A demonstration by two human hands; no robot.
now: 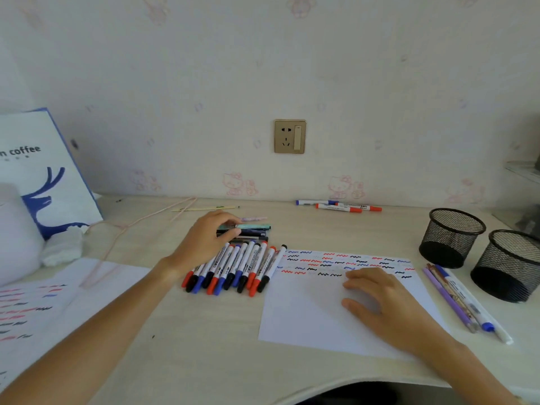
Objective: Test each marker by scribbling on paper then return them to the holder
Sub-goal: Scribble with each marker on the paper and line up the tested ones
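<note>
The left hand (201, 244) reaches over the pale surface (190, 331) and lies on a small stack of dark pens (251, 230), its fingers curled over their near ends — whether it actually grips one I cannot tell. Just below it, a row of markers (233, 268) with red, blue and black caps lies side by side, touching, their caps pointing toward the person. The right hand (377, 299) rests flat on the sheet of paper (306, 311), fingers relaxed and spread, holding nothing. The top of that sheet carries rows of red, blue and black scribbles. To the right stand two black mesh holders (451, 236) — the second holder (508, 264) is nearer and touches the first. Between the paper and the holders lie a few pens and pencils (461, 299). Three more markers (339, 206) lie by the wall, under a socket (290, 136). Another scribbled sheet (32, 311) lies at the left, beside a coffee bag (43, 171).
</note>
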